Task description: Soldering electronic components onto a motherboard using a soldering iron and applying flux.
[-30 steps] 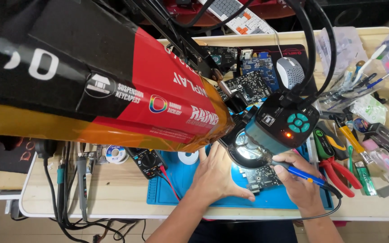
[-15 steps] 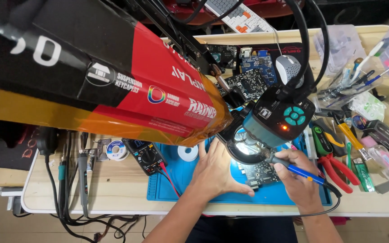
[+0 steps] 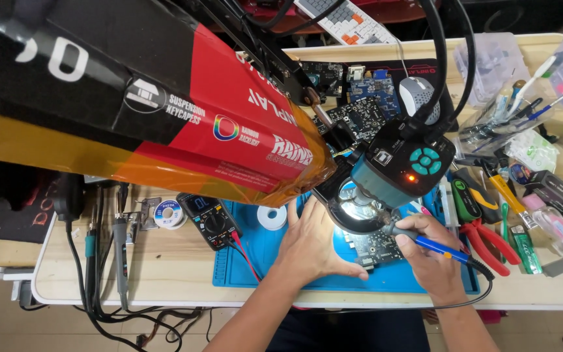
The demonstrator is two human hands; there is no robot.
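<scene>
The left hand (image 3: 314, 244) lies flat and open on the blue mat (image 3: 255, 270), fingers spread, its fingertips pressing the near edge of the circuit board (image 3: 376, 246); it grips nothing, only steadies. Since a second ago it has hardly shifted, and the board sits where it was, just beyond both hands under the magnifier. The right hand (image 3: 434, 257) stays closed in a pen grip on the blue soldering iron (image 3: 434, 244), whose tip points left onto the board; its cable runs off to the right of the hand. So little has changed: the work on the board appears to be going on at one spot. Left of the left hand lie a white solder spool (image 3: 272, 218) and a multimeter (image 3: 208, 220). Right of the right hand lie red pliers (image 3: 490, 242). Above the board hangs the teal magnifier lamp (image 3: 395, 171), its ring lit.
</scene>
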